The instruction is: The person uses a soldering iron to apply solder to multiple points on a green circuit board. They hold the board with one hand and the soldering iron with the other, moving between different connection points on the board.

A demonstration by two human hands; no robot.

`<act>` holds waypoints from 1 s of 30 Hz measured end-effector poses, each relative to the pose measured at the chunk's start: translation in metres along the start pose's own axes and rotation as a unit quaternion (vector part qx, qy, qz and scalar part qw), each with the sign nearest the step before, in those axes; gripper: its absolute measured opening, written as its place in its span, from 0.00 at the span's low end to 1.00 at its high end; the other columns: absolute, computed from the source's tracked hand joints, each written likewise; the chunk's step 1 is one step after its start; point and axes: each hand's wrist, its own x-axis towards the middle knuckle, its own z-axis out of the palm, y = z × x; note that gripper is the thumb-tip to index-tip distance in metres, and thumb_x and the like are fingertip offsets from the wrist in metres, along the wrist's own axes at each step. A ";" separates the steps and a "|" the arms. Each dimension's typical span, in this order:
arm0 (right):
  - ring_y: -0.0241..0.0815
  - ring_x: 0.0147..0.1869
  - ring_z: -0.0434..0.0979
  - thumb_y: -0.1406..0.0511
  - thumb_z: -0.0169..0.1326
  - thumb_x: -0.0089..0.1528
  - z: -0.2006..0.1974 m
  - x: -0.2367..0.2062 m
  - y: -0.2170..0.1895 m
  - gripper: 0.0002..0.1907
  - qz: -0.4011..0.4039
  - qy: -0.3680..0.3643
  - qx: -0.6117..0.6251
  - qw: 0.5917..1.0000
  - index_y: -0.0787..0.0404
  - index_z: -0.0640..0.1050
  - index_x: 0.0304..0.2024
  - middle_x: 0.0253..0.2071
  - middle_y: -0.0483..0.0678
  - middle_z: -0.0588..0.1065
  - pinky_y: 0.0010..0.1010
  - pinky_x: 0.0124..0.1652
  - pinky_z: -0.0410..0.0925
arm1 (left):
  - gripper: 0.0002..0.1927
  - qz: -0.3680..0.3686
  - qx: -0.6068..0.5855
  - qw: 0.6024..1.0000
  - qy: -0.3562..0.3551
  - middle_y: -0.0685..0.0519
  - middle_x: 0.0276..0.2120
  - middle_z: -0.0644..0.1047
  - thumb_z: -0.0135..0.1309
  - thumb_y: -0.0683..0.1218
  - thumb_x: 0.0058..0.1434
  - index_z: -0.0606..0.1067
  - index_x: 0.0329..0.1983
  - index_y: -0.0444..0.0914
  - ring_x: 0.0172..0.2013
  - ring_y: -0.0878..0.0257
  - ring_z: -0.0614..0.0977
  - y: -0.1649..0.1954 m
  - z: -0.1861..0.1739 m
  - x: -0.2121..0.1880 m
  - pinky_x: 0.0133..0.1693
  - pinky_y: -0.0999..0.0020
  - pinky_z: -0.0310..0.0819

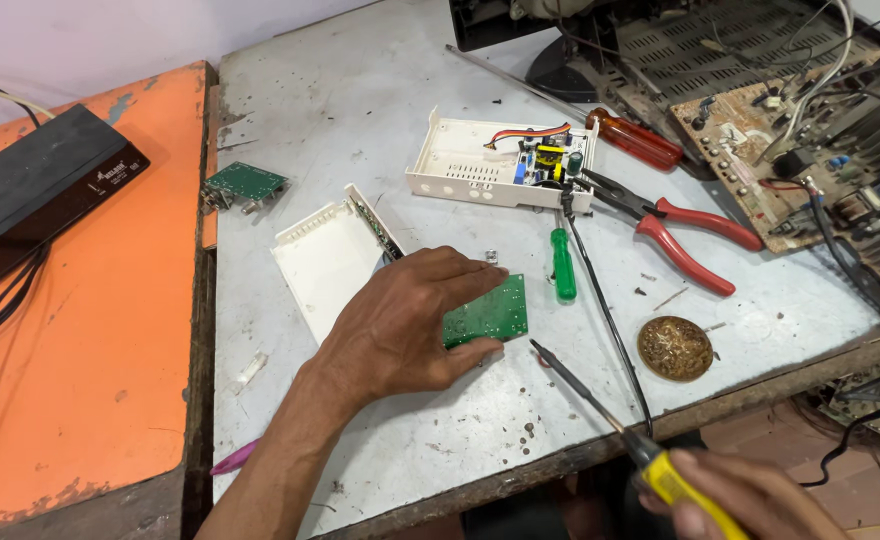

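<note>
So that it stays still, the small green circuit board (487,315) is pinched by the left hand (400,320); the yellow-handled soldering iron (610,420) is gripped by the right hand's (750,500) curled fingers.

Both arms are bare, with no sleeves, gloves, rings or watch showing. The left hand (405,320) is broad and veined; the right hand (750,500) is cut off at the frame's lower right.

Small white label on black box (108,176), orange table (110,330)
</note>
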 end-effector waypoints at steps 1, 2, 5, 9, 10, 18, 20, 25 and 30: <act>0.47 0.47 0.87 0.55 0.58 0.65 -0.004 0.010 -0.013 0.21 -0.046 0.016 -0.068 0.996 0.63 0.81 0.52 0.41 0.54 0.83 0.37 0.51 0.77 | 0.30 0.017 -0.002 1.000 0.012 0.45 0.47 0.83 0.71 0.50 0.48 0.79 0.54 0.36 0.46 0.54 0.84 0.000 -0.001 0.000 0.50 0.60 0.80; 0.46 0.47 0.86 0.55 0.57 0.66 -0.007 0.020 -0.026 0.20 -0.091 0.031 -0.137 0.986 0.61 0.82 0.52 0.40 0.52 0.82 0.38 0.52 0.74 | 0.30 0.034 -0.005 0.999 0.024 0.44 0.48 0.83 0.71 0.49 0.47 0.79 0.54 0.36 0.46 0.54 0.84 0.000 -0.001 0.000 0.51 0.59 0.79; 0.40 0.42 0.86 0.56 0.54 0.67 -0.011 0.041 -0.059 0.21 -0.056 -0.010 -0.032 0.998 0.63 0.80 0.55 0.39 0.50 0.81 0.32 0.48 0.78 | 0.29 0.030 -0.026 0.999 0.022 0.44 0.46 0.83 0.71 0.48 0.47 0.80 0.54 0.36 0.45 0.55 0.84 -0.001 0.001 0.000 0.50 0.60 0.80; 0.42 0.43 0.85 0.58 0.55 0.65 -0.015 0.048 -0.091 0.19 -0.027 0.020 -0.091 0.995 0.62 0.81 0.53 0.39 0.52 0.82 0.35 0.49 0.77 | 0.30 0.034 -0.021 0.999 0.024 0.44 0.46 0.83 0.72 0.48 0.46 0.80 0.53 0.36 0.46 0.55 0.84 -0.003 0.001 0.000 0.50 0.59 0.80; 0.43 0.43 0.85 0.59 0.56 0.64 -0.015 0.048 -0.096 0.19 -0.008 0.012 -0.096 0.995 0.62 0.82 0.53 0.39 0.52 0.82 0.35 0.48 0.77 | 0.30 0.035 -0.019 0.999 0.026 0.44 0.46 0.83 0.72 0.48 0.46 0.80 0.53 0.36 0.46 0.55 0.84 -0.003 0.001 0.000 0.50 0.59 0.80; 0.41 0.38 0.86 0.63 0.57 0.66 -0.011 0.048 -0.118 0.15 0.021 0.032 -0.034 0.999 0.63 0.83 0.52 0.38 0.53 0.81 0.31 0.44 0.80 | 0.29 0.032 -0.018 0.999 0.023 0.44 0.46 0.83 0.71 0.48 0.47 0.80 0.54 0.36 0.46 0.55 0.84 -0.001 0.002 0.000 0.50 0.59 0.80; 0.41 0.38 0.86 0.63 0.57 0.66 -0.011 0.049 -0.119 0.15 0.013 0.039 -0.014 0.999 0.63 0.83 0.52 0.39 0.53 0.81 0.30 0.42 0.81 | 0.30 0.035 -0.015 0.999 0.023 0.44 0.46 0.83 0.71 0.48 0.47 0.79 0.54 0.36 0.46 0.54 0.84 -0.002 0.002 0.001 0.50 0.59 0.80; 0.42 0.38 0.86 0.64 0.57 0.65 -0.011 0.049 -0.118 0.15 0.032 0.031 -0.028 0.999 0.64 0.83 0.52 0.37 0.53 0.81 0.31 0.43 0.81 | 0.29 0.025 -0.022 0.999 0.017 0.44 0.45 0.83 0.71 0.48 0.48 0.80 0.54 0.36 0.45 0.55 0.84 -0.002 0.003 0.000 0.50 0.60 0.80; 0.41 0.37 0.86 0.65 0.58 0.64 -0.011 0.049 -0.126 0.14 0.026 0.029 -0.036 0.999 0.63 0.83 0.51 0.37 0.53 0.81 0.31 0.42 0.81 | 0.28 0.029 -0.019 0.999 0.020 0.44 0.46 0.83 0.71 0.48 0.48 0.80 0.53 0.35 0.45 0.55 0.85 -0.003 0.003 -0.001 0.49 0.60 0.81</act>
